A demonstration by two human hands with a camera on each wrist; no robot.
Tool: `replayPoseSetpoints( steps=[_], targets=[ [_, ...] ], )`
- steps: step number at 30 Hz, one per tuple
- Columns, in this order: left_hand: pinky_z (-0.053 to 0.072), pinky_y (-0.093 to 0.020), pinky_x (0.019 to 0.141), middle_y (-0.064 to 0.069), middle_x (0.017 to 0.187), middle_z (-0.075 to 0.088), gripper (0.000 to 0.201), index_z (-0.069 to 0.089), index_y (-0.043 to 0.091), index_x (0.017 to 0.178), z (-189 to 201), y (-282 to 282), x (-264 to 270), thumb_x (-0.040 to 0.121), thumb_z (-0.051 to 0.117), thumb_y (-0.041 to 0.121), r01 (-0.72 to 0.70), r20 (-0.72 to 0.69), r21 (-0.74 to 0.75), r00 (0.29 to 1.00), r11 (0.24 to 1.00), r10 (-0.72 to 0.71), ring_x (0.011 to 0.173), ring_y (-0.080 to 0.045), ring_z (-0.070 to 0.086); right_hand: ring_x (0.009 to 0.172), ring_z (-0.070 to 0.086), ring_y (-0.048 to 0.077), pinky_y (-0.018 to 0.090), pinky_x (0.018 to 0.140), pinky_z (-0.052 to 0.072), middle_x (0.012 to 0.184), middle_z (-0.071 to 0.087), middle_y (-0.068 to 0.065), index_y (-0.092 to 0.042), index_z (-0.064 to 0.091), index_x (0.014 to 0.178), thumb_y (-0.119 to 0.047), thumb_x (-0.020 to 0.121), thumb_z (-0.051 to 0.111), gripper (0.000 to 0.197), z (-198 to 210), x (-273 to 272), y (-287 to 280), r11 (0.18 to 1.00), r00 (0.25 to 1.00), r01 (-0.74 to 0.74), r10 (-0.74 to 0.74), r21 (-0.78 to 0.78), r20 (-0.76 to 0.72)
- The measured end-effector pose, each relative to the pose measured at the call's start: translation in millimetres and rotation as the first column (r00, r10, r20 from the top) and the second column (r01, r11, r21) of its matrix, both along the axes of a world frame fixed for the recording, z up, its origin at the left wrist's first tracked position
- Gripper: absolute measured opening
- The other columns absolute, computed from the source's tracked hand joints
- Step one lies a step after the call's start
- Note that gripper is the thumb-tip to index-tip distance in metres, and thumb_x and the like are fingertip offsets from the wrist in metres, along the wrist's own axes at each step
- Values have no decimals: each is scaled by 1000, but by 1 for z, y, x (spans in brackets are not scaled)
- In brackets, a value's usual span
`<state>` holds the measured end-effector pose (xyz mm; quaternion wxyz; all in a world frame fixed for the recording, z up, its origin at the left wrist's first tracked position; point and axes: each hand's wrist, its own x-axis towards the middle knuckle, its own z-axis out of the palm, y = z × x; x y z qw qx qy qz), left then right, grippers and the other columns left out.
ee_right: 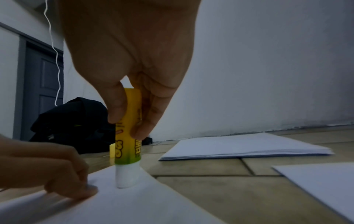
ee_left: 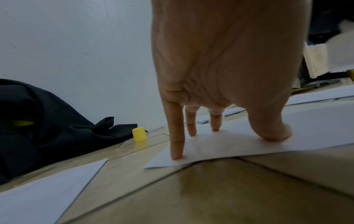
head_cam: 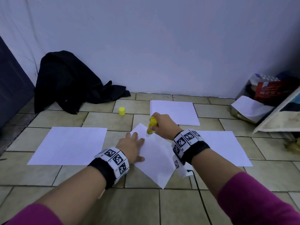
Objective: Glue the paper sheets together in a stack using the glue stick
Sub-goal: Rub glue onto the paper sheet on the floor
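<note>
A white paper sheet [head_cam: 155,156] lies turned at an angle on the tiled floor in the middle. My left hand [head_cam: 131,146] presses flat on its left part, fingers [ee_left: 177,136] spread and straight. My right hand [head_cam: 162,125] pinches an uncapped yellow glue stick [head_cam: 151,125] upright, its white tip [ee_right: 125,177] touching the sheet near the far corner. Other white sheets lie at the left [head_cam: 69,145], at the far middle [head_cam: 174,112] and at the right [head_cam: 225,146]. The yellow cap [head_cam: 121,110] stands on the floor beyond.
A black bag [head_cam: 68,82] slumps against the white wall at the far left. Boxes and packets [head_cam: 266,95] with a leaning board [head_cam: 279,114] crowd the right corner. A thin black cable [head_cam: 199,192] runs along the floor under my right forearm.
</note>
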<state>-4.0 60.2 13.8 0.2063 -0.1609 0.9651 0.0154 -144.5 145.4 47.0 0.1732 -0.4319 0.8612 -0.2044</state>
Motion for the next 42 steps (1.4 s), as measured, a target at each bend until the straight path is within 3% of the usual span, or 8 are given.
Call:
replayPoseSetpoints(
  steps=[13, 17, 21, 24, 28, 31, 35, 42],
  targets=[
    [43, -37, 97, -3, 143, 28, 67, 27, 30, 146, 3, -14, -4, 90, 49, 59, 19, 18, 54, 1000, 998, -20, 128, -29, 32, 87, 59, 22, 38, 78, 52, 99, 62, 5, -18, 56, 101, -19, 86, 68, 19, 5, -18, 99, 999, 1000, -8, 7, 33, 21],
    [44, -34, 94, -1, 144, 28, 50, 25, 34, 148, 7, -19, -4, 101, 42, 33, 37, 12, 52, 999, 998, -38, 127, -25, 34, 84, 61, 23, 41, 78, 54, 96, 63, 6, -23, 54, 95, -19, 84, 70, 20, 6, -25, 113, 998, 1000, -1, 0, 55, 21],
    [44, -31, 90, -1, 139, 33, 59, 28, 35, 147, 4, -28, 4, 96, 47, 14, 36, -9, 84, 999, 996, -35, 122, -22, 43, 73, 66, 24, 40, 73, 56, 85, 67, 13, -6, 59, 92, -10, 82, 71, 16, 12, -35, 124, 993, 987, 108, -101, -50, 124],
    [45, -31, 89, 0, 130, 37, 60, 36, 34, 142, 2, -35, 12, 87, 62, 41, -10, -48, 158, 999, 987, 17, 121, -18, 44, 61, 68, 22, 35, 68, 60, 80, 63, 19, 0, 55, 89, 5, 85, 63, 10, 17, -36, 123, 829, 820, 428, -189, -359, 540],
    [33, -35, 105, -1, 143, 27, 77, 32, 24, 142, -4, -40, 17, 80, 66, 56, -40, -87, 157, 995, 987, 54, 135, -19, 23, 76, 72, 27, 28, 72, 60, 87, 60, 19, -4, 50, 78, 5, 93, 46, 18, 19, -25, 103, 530, 387, 757, 109, -383, 916],
    [10, -43, 118, -7, 156, 11, 89, 20, 13, 148, -8, -41, 19, 83, 59, 61, -44, -40, 110, 998, 993, 49, 146, -24, -4, 75, 70, 20, 28, 67, 58, 82, 68, 11, -3, 57, 90, -14, 96, 47, 15, 14, -17, 79, 570, 218, 766, 206, -298, 954],
    [-5, -51, 117, -12, 158, -12, 91, 8, 17, 153, -9, -41, 19, 87, 49, 64, -40, 17, 45, 999, 998, 39, 144, -32, -22, 69, 56, 9, 22, 65, 43, 97, 67, 0, -12, 66, 108, -23, 92, 57, 21, 0, -12, 39, 805, 479, 515, 14, -294, 878],
    [-9, -57, 114, -9, 157, -26, 94, -18, 8, 150, -15, -39, 14, 96, 42, 54, -119, 142, 197, 986, 973, 92, 145, -22, -23, 62, 59, 22, 29, 55, 50, 83, 64, 9, -9, 54, 97, 2, 77, 70, 28, -9, -4, -40, 903, 830, 340, -157, -262, 534]
  ],
)
